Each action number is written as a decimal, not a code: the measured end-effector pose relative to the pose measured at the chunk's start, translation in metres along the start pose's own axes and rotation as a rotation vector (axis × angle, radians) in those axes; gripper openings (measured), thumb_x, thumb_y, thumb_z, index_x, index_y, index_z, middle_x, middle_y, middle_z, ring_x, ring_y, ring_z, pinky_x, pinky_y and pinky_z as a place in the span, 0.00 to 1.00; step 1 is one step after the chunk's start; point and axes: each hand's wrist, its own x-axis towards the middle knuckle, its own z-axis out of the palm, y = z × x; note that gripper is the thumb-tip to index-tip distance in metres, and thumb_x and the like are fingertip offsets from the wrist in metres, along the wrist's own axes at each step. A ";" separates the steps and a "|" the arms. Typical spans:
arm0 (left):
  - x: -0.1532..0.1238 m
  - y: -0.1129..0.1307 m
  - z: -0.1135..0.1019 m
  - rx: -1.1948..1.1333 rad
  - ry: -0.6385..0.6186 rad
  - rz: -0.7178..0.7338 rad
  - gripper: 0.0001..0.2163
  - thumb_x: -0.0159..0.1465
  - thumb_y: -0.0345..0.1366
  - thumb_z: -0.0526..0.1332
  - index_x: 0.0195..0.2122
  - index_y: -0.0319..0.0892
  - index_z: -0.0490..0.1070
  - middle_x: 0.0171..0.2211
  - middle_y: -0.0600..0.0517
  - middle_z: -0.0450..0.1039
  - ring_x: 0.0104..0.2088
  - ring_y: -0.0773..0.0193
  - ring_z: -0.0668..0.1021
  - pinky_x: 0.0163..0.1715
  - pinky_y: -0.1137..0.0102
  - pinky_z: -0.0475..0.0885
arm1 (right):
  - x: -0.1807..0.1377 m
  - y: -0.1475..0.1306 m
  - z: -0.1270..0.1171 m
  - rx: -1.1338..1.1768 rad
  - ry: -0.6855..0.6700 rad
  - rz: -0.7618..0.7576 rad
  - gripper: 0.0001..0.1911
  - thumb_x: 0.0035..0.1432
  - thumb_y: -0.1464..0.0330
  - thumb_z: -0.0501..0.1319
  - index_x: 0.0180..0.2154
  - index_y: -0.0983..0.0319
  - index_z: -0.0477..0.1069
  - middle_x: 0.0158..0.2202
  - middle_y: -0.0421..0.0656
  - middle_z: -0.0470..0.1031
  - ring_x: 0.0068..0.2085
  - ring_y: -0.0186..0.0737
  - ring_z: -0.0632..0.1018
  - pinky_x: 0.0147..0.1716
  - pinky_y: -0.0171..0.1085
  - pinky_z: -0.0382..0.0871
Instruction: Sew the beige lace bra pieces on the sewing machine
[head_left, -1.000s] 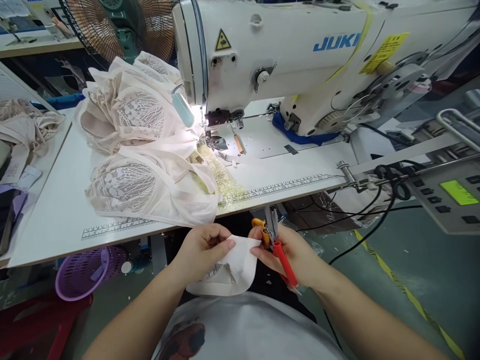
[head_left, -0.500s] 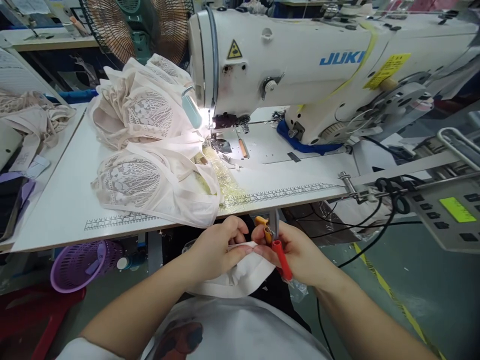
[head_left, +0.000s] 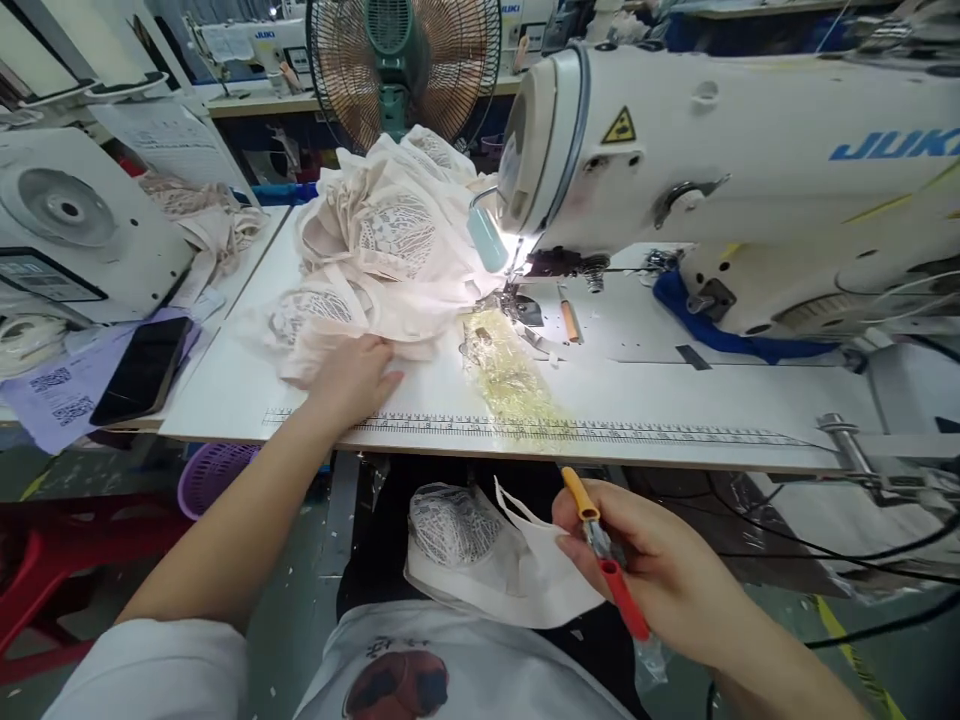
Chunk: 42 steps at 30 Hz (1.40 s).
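Observation:
My left hand (head_left: 354, 380) is at the sewing table, its fingers against a cream lace bra (head_left: 311, 315) that is slightly blurred; the fingers look curled on the fabric, with the thumb apart. My right hand (head_left: 645, 560) holds small scissors (head_left: 600, 540) with one yellow and one red handle, the blades mostly hidden by the hand. Between that hand's thumb and fingertips is also the edge of another cream bra (head_left: 517, 570), which lies across my lap with its lace cup to the left.
Behind the left hand rises a pile of bras (head_left: 397, 215). A sewing machine (head_left: 637, 150) stands at right, with a lit needle area and yellowish film (head_left: 510, 370) before it. An orange-handled tool (head_left: 568, 318) lies on its bed. A phone (head_left: 142, 370) lies far left; a fan (head_left: 394, 70) stands behind.
My left hand has left the lap bra and reached forward-left to the table bra, which has shifted back. My right hand keeps the scissors and the lap bra's edge. The view has turned left.

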 end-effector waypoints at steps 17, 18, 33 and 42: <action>-0.035 0.019 0.015 -0.679 -0.210 0.397 0.09 0.60 0.31 0.57 0.41 0.38 0.71 0.33 0.49 0.75 0.35 0.61 0.75 0.34 0.69 0.69 | 0.070 -0.012 0.016 -0.242 0.237 -0.173 0.08 0.52 0.75 0.53 0.26 0.57 0.55 0.24 0.38 0.63 0.24 0.36 0.67 0.20 0.33 0.61; -0.036 0.018 0.017 -0.577 -0.127 0.400 0.11 0.60 0.30 0.57 0.45 0.39 0.69 0.33 0.49 0.74 0.35 0.61 0.75 0.36 0.68 0.69 | 0.072 -0.008 0.021 -0.319 0.275 -0.176 0.10 0.52 0.75 0.51 0.25 0.57 0.52 0.22 0.37 0.62 0.22 0.35 0.65 0.19 0.33 0.59; -0.050 0.013 0.033 -0.081 0.531 0.769 0.03 0.62 0.29 0.61 0.37 0.41 0.71 0.42 0.50 0.75 0.50 0.59 0.73 0.45 0.64 0.69 | 0.090 0.012 0.027 -0.608 0.273 -0.220 0.10 0.54 0.75 0.50 0.24 0.57 0.54 0.23 0.40 0.65 0.22 0.37 0.69 0.17 0.33 0.60; -0.053 0.000 0.034 -0.105 0.329 0.853 0.10 0.66 0.28 0.55 0.46 0.32 0.70 0.42 0.45 0.76 0.48 0.57 0.75 0.51 0.62 0.70 | 0.083 0.021 0.025 -0.691 0.232 -0.665 0.11 0.63 0.77 0.50 0.33 0.64 0.70 0.31 0.46 0.78 0.34 0.42 0.77 0.37 0.39 0.71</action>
